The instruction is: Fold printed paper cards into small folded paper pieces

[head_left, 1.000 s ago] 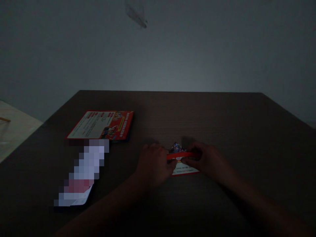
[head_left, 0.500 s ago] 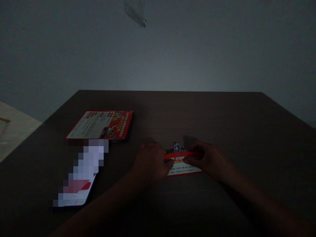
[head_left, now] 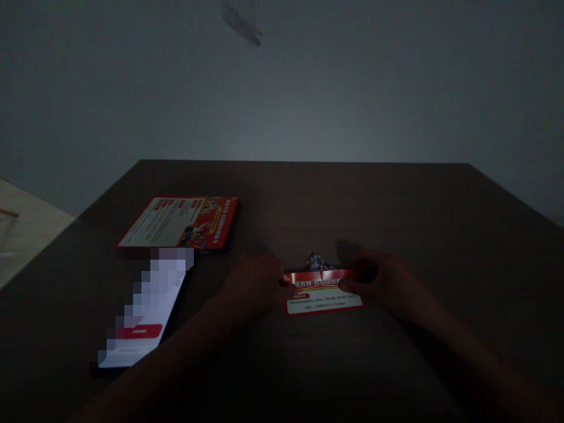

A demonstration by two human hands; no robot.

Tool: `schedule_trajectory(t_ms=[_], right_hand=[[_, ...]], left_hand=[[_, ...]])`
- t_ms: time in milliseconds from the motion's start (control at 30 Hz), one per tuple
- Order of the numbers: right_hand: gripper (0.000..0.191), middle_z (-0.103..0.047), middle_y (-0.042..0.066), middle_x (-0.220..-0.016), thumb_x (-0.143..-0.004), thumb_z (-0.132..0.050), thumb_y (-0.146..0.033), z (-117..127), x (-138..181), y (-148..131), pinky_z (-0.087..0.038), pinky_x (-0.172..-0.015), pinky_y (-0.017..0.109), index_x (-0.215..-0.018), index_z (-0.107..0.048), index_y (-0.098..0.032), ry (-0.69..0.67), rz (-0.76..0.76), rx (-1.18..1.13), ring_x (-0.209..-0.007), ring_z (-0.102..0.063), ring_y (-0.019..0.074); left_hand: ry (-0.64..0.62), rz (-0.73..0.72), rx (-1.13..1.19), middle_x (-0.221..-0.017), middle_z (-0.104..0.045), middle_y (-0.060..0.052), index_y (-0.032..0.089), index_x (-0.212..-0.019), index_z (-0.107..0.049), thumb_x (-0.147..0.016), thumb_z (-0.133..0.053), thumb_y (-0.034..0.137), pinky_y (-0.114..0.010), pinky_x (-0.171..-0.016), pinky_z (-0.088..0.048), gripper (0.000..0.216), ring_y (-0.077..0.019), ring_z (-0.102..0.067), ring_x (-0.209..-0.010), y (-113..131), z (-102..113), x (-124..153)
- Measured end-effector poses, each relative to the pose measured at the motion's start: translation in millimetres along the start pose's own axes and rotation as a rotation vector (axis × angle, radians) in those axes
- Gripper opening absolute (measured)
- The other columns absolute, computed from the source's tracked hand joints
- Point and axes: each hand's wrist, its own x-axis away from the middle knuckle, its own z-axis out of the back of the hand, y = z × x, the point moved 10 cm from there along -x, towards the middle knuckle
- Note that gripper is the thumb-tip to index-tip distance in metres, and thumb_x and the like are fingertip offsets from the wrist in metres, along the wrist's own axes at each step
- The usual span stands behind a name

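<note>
The room is very dim. A small red and white printed leaflet lies folded on the dark wooden table, with a colourful folded part showing behind its far edge. My left hand pinches the leaflet's left end, fingers closed. My right hand pinches its right end, fingers closed as well. Both forearms reach in from the bottom of the view.
A larger red and white leaflet lies flat at the table's left. In front of it lies a lit phone, its screen blurred out. The pale floor shows past the left edge; a grey wall rises behind the table.
My hands have moved apart along the leaflet toward its ends. More of its red and white face now shows flat between them.
</note>
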Motion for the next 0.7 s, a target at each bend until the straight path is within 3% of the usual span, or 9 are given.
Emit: schedule_trajectory(t_ms=[233,567,700], right_hand=[[0.023,-0.071,0.003,-0.074,-0.069,-0.069,-0.035,3,1,7,-0.045,-0.053,0.026,-0.085,-0.064,-0.019,-0.036,0.001,-0.044,-0.062,-0.064,0.0175],[0.024,-0.071,0.003,-0.075,-0.069,-0.069,-0.038,2,-1,15,-0.048,-0.054,0.027,-0.087,-0.067,-0.021,-0.053,0.009,-0.049,-0.065,-0.066,0.0197],[0.03,-0.072,0.004,-0.083,-0.07,-0.069,-0.036,5,-1,14,-0.05,-0.061,0.031,-0.096,-0.067,-0.021,-0.03,0.014,-0.032,-0.072,-0.067,0.0218]], left_hand=[[-0.086,0.006,0.073,-0.078,-0.068,-0.006,0.021,-0.075,-0.071,-0.073,-0.056,0.047,-0.024,-0.05,-0.035,0.03,-0.0184,-0.061,-0.066,-7,-1,2],[-0.169,-0.037,0.166,-0.072,-0.068,-0.004,0.023,-0.076,-0.072,-0.074,-0.056,0.044,-0.023,-0.05,-0.034,0.027,-0.0168,-0.06,-0.063,-15,-9,0],[-0.194,-0.037,0.201,-0.071,-0.068,-0.004,0.022,-0.075,-0.072,-0.072,-0.058,0.045,-0.023,-0.048,-0.032,0.027,-0.0163,-0.06,-0.061,-18,-13,-2]])
